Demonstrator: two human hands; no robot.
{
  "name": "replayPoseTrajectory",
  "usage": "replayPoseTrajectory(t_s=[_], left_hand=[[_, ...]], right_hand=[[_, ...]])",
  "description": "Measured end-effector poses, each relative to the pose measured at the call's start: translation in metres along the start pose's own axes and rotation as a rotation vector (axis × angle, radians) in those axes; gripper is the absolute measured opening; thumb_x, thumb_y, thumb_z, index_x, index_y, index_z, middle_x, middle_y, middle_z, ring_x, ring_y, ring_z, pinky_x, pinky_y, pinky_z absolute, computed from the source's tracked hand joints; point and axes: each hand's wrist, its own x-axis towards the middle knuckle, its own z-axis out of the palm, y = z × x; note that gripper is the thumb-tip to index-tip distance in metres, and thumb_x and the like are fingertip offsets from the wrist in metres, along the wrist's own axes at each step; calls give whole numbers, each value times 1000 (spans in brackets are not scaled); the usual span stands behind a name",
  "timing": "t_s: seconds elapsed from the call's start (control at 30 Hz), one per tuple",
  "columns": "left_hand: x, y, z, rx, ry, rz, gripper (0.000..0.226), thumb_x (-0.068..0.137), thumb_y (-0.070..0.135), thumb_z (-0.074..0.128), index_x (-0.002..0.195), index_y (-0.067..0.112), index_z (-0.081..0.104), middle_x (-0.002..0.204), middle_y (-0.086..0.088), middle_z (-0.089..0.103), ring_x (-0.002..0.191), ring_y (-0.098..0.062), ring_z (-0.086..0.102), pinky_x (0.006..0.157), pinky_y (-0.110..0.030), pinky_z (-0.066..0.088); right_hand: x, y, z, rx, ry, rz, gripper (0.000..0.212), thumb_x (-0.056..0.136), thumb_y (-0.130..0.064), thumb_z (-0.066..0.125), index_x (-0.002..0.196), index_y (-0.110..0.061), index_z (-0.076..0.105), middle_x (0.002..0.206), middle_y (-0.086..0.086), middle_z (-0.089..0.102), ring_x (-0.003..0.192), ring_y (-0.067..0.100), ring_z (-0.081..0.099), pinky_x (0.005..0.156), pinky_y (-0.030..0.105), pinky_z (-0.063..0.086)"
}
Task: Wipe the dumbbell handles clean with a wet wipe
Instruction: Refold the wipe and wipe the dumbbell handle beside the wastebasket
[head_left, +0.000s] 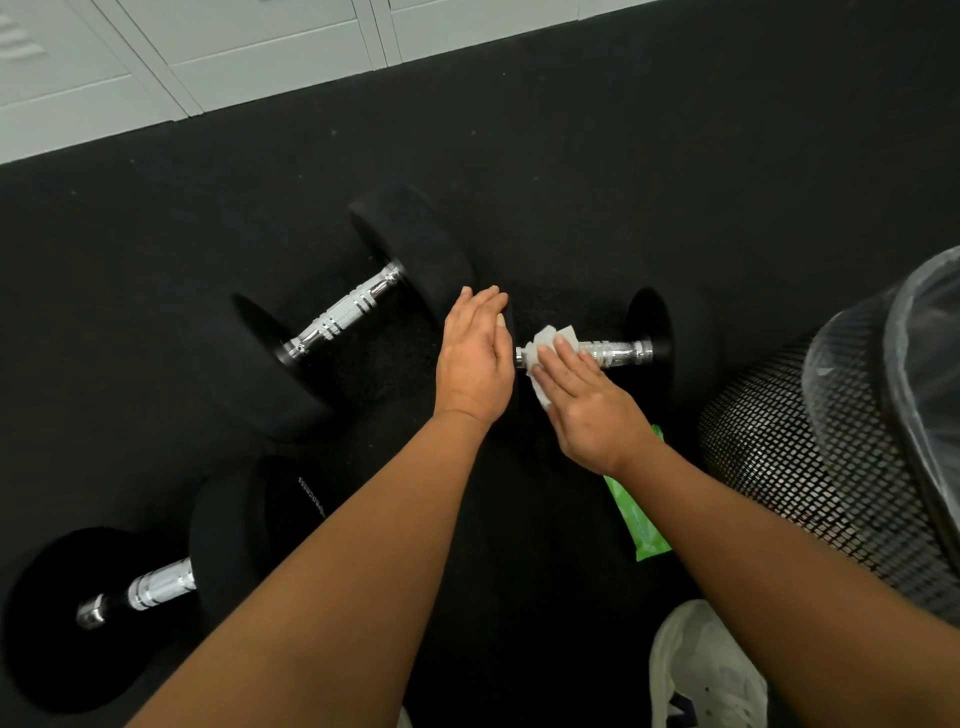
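Note:
Three black dumbbells with chrome handles lie on the dark floor. On the right dumbbell (660, 343), my right hand (587, 405) presses a white wet wipe (545, 353) with straight fingers onto the left end of its handle (618, 354). My left hand (475, 353) rests flat, fingers straight, on that dumbbell's left weight, which it mostly hides. A second dumbbell (343, 317) lies further left, and a third dumbbell (156, 587) sits at the lower left.
A green wipe packet (636, 519) lies on the floor under my right forearm. A black mesh bin (831, 441) with a clear liner stands at the right. A white shoe (706, 675) shows at the bottom. Grey lockers (208, 52) line the back.

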Motion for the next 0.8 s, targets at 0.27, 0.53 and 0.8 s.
replayPoseTrajectory(t_s=[0.27,0.53,0.8], left_hand=[[1,-1,0,-10,-6,-9,35,99,15,38,130,9,54,139,-2,49,141,-17,27,113,-21,19],[-1,-2,0,-2,-3,-5,35,99,15,39,130,10,53,140,-1,49,141,-16,27,113,-19,18],[0,-1,-1,-4,-10,-9,35,100,15,38,131,10,53,140,-1,48,141,-17,25,111,-17,16]], right_hand=[[18,4,-12,108,-51,64,44,96,-20,39,134,0,49,144,18,43,138,32,33,115,40,14],[20,-14,-6,115,-37,75,45,93,-18,45,133,3,49,142,20,45,139,33,32,115,42,16],[32,-17,-14,175,18,236,39,93,-15,44,127,0,54,130,15,55,133,30,40,118,43,19]])
